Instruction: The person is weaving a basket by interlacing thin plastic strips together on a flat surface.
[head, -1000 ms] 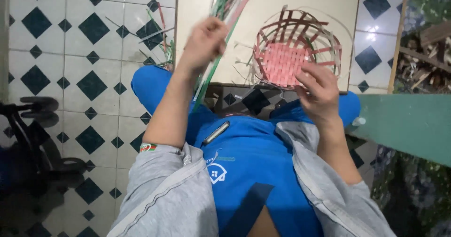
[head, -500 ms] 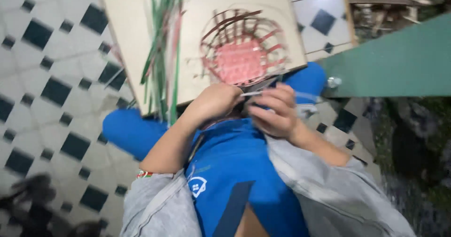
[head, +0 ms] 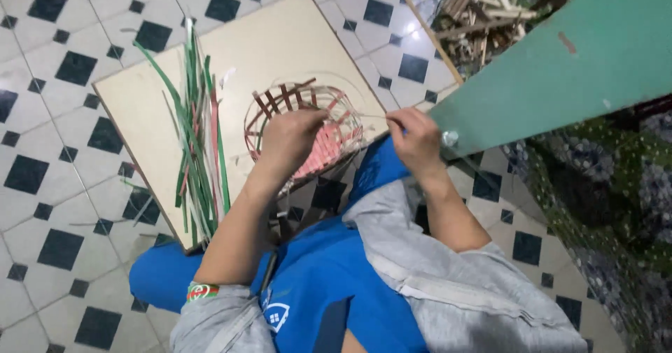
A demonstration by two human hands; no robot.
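A small half-woven basket (head: 334, 142) with a pink woven base and upright brown and pale ribs lies on a pale wooden board (head: 280, 52). My left hand (head: 290, 139) rests over its rim and holds it down. My right hand (head: 414, 140) is just to the basket's right, fingers pinched on a thin pale strip (head: 371, 117) that runs back to the basket. A bundle of loose green, white and red strips (head: 199, 146) lies on the board to the left of my left hand.
The board rests on my blue-trousered legs (head: 150, 276) over a black-and-white tiled floor (head: 49, 87). A green slanted plank (head: 560, 59) with a bolt sits close right of my right hand. A pile of wood scraps (head: 476, 17) lies at the far right.
My hands came apart: the left went onto the basket rim, the right pulled a thin strip out to the right. The view swung, so the board and basket now sit left of centre.
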